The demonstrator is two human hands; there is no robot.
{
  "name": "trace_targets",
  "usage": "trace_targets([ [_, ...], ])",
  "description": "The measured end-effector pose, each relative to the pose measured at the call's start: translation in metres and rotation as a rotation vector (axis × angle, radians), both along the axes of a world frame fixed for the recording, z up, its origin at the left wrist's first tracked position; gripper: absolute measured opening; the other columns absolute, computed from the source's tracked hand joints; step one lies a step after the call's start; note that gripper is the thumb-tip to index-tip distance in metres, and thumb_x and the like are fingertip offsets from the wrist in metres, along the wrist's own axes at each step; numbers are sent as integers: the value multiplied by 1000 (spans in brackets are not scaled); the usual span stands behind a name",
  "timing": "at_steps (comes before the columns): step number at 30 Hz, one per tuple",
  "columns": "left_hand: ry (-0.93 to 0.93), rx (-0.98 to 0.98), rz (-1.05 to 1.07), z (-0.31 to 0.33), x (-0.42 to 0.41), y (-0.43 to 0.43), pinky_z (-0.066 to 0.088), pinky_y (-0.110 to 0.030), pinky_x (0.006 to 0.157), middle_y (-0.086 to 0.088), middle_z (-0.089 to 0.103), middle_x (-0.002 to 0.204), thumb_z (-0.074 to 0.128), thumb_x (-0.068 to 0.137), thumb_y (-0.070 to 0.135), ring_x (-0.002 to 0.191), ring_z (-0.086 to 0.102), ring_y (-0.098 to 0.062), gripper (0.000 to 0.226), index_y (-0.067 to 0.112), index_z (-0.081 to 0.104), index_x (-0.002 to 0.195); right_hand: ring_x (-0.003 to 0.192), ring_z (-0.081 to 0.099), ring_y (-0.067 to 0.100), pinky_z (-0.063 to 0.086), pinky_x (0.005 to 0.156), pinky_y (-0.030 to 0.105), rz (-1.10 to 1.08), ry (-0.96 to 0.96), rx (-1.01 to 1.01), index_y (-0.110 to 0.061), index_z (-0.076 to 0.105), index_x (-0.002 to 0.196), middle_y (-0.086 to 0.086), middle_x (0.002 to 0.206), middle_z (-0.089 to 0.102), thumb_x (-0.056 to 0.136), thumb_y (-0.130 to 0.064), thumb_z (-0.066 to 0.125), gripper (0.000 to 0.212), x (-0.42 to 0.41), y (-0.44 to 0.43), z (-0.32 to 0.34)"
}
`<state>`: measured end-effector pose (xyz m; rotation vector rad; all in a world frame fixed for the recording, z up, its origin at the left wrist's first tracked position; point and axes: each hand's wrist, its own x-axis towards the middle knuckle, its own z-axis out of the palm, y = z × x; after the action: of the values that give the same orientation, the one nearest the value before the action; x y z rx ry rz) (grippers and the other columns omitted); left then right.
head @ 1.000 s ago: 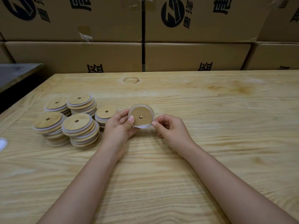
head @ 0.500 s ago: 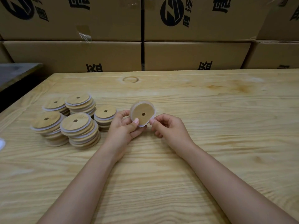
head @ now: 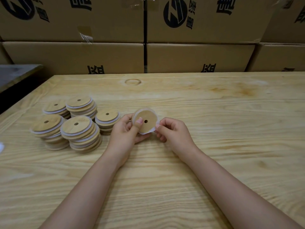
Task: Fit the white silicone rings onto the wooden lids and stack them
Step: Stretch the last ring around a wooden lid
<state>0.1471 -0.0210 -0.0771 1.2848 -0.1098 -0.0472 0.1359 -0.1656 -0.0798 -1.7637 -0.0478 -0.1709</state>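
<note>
Since the frame half a second back, the thumb of the left grip [head: 125, 134] has slid from the lower edge of the wooden lid [head: 148, 128] up onto its face. It now lies just left of the centre hole, and the lid has turned slightly in the fingers.

Head view: the left grip, a bare hand, grasps the wooden lid with the thumb pressed on top and the fingers curled beneath. The lid is held just above the surface [head: 214, 129], tilted toward the camera. The white silicone ring [head: 152, 130] runs round the lid's rim and bulges out loosely at the lower right. There the right grip [head: 173, 134], also a bare hand, pinches it between thumb and fingertips, with its other fingers curled under.

Left of the hands, five stacks of finished lids stand on the surface, each lid showing a white ring edge. They are a low stack [head: 107, 115] nearest the left grip, two taller front stacks [head: 77, 126] [head: 47, 124] and two rear stacks [head: 79, 101] [head: 56, 106]. The front and rear stacks touch or nearly touch their neighbours.

A small white object [head: 1, 147] is cut off at the left edge of the picture. Printed cardboard boxes [head: 74, 58] are piled in rows behind the surface.
</note>
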Motion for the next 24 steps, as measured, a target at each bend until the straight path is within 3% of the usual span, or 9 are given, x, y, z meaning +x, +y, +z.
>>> trace_targets([
  [7, 40, -25, 43, 3, -2, 2, 60, -37, 70, -21, 68, 104, 49, 96, 13, 92, 68, -34, 22, 1, 56, 112, 54, 46, 6, 37, 57, 23, 6, -12, 8, -20, 59, 57, 9, 66, 57, 86, -4, 59, 33, -3, 0, 3],
  [13, 40, -46, -17, 5, -1, 5, 59, -33, 64, -22, 68, 103, 48, 95, 14, 85, 70, -31, 29, -4, 54, 117, 56, 45, 10, 37, 53, 20, 87, -27, 28, -14, 60, 62, 13, 66, 55, 88, -3, 58, 28, -2, -4, 4],
  [18, 24, -12, 0, 3, -1, 4, 59, -34, 67, -24, 67, 105, 50, 94, 16, 89, 69, -34, 31, -3, 52, 118, 51, 45, 2, 37, 52, 15, 95, -50, 34, -18, 60, 63, -1, 58, 53, 91, -6, 58, 30, -2, -3, 1],
  [24, 89, -50, -35, 7, -1, 4, 58, -29, 55, -17, 67, 92, 49, 95, 11, 74, 71, -24, 20, 0, 54, 111, 46, 41, 6, 35, 48, 20, 18, -57, 48, -17, 58, 63, -3, 53, 50, 91, -11, 60, 29, 0, -2, -2],
])
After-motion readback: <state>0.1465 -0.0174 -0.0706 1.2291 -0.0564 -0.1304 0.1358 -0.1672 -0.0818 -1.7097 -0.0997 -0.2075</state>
